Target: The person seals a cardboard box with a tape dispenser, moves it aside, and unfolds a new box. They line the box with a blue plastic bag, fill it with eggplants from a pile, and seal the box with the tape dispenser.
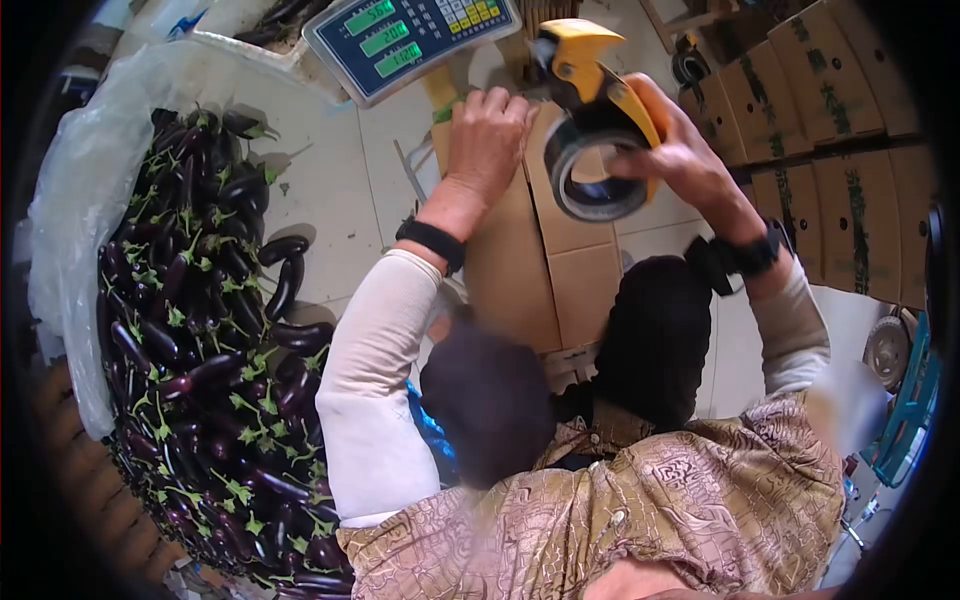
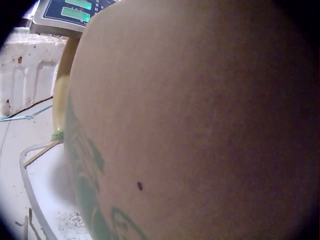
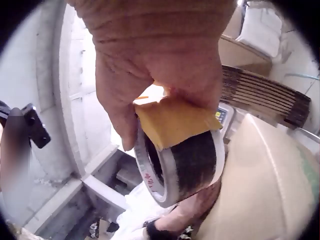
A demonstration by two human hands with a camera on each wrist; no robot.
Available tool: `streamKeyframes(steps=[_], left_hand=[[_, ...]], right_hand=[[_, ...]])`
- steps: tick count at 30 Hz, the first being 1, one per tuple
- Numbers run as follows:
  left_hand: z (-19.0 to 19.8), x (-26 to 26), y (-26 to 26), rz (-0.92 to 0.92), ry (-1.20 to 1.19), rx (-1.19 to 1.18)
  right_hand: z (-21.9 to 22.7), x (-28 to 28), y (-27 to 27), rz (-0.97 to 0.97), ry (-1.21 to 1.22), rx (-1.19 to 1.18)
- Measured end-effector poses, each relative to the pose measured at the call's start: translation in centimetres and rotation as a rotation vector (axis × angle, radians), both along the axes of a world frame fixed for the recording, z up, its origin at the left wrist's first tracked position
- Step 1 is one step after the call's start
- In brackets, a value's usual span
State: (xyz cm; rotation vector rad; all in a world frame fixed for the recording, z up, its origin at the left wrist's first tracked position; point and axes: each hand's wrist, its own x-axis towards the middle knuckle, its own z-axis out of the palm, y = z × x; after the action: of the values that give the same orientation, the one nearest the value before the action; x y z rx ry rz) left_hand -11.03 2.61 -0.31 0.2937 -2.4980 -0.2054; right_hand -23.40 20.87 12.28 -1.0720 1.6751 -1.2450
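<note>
A cardboard box (image 1: pixel 505 265) with a seam between its top flaps stands before the person's knees; its side (image 2: pixel 190 120) fills most of the left wrist view. The left hand (image 1: pixel 488 145) rests on the far part of the box top, left of the seam. Above the right side of the box, the right hand (image 1: pixel 675 150) grips a yellow tape dispenser (image 1: pixel 590 50) with a roll of tape (image 1: pixel 600 195). In the right wrist view, the right hand (image 3: pixel 160 75) holds the dispenser (image 3: pixel 177 122) by its yellow part, thumb beside the roll (image 3: pixel 195 162).
Many eggplants (image 1: pixel 200 330) lie piled at the left beside clear plastic (image 1: pixel 85 200). A scale (image 1: pixel 400 45) with a lit display stands beyond the box. Stacked cartons (image 1: pixel 800 110) are at the right, and a teal crate (image 1: pixel 905 410) is at the far right.
</note>
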Motion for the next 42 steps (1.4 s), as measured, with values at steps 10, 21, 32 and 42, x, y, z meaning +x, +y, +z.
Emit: streamKeyframes(steps=[10,21,32,42], left_hand=[[1.3,1.3,0.0,-0.069,0.198,0.383],[7.2,12.7,0.8,-0.035,0.112,1.706],[7.5,12.0,2.0,-0.074,0.174,1.576],[3.9,12.7,1.6,-0.053,0.138,1.617]], right_hand=[[-0.7,1.5,-2.1,0.275,0.31,0.017],[-0.6,3.2,-2.8,0.257,0.618,0.083],[-0.1,4.7,-3.1,0.266,0.796,0.151],[0.4,5.6,-4.0,0.4,0.906,0.153]])
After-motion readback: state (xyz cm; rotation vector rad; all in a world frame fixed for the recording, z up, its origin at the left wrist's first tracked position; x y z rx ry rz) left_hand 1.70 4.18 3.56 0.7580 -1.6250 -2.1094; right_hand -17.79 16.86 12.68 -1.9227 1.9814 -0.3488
